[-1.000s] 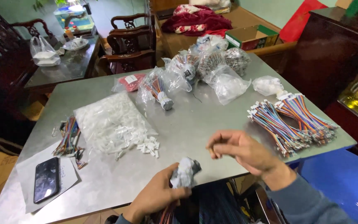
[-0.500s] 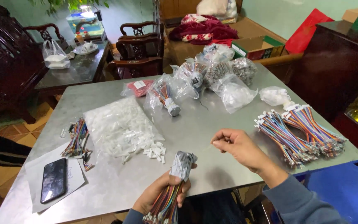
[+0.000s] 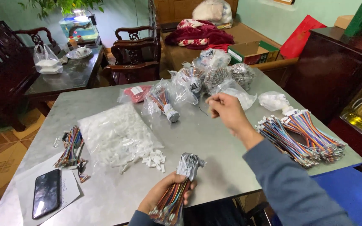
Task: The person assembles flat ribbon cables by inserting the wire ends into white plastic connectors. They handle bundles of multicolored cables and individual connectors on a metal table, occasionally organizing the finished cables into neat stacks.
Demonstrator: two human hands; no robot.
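**Left hand grips a wire bundle, right hand raised over the table**

The left hand (image 3: 166, 194) sits low at the near edge of the table (image 3: 214, 167), fingers curled tight around a bundle of multicoloured wires (image 3: 177, 196). The bundle stands tilted, its top end wrapped in crinkled silver-grey tape or foil that sticks out above the fist, its loose coloured strands hanging out below the palm.

The right hand (image 3: 226, 111) is lifted above the middle of the table on an outstretched arm in a grey-blue sleeve (image 3: 290, 188). Its fingers are drawn together with thumb against fingertips, as if nipping something very small; whether anything sits between them cannot be made out. It is well apart from the bundle, farther from the body and to the right of it.

Just left of the left hand lies a scatter of small white plastic connectors (image 3: 153, 158), spilling from a flat clear bag (image 3: 114, 134) of the same parts. Beyond the right hand stands a cluster of clear bags (image 3: 214, 77), crumpled and glossy, some holding wire bundles. To the right of the right arm lie two fanned heaps of finished striped wire harnesses (image 3: 302, 136) with white ends. Far to the left of the left hand rest a small tangle of coloured wires (image 3: 70, 146) and a black phone (image 3: 46, 199) on a sheet of white paper (image 3: 70, 190). The table top is dull, smooth grey metal.
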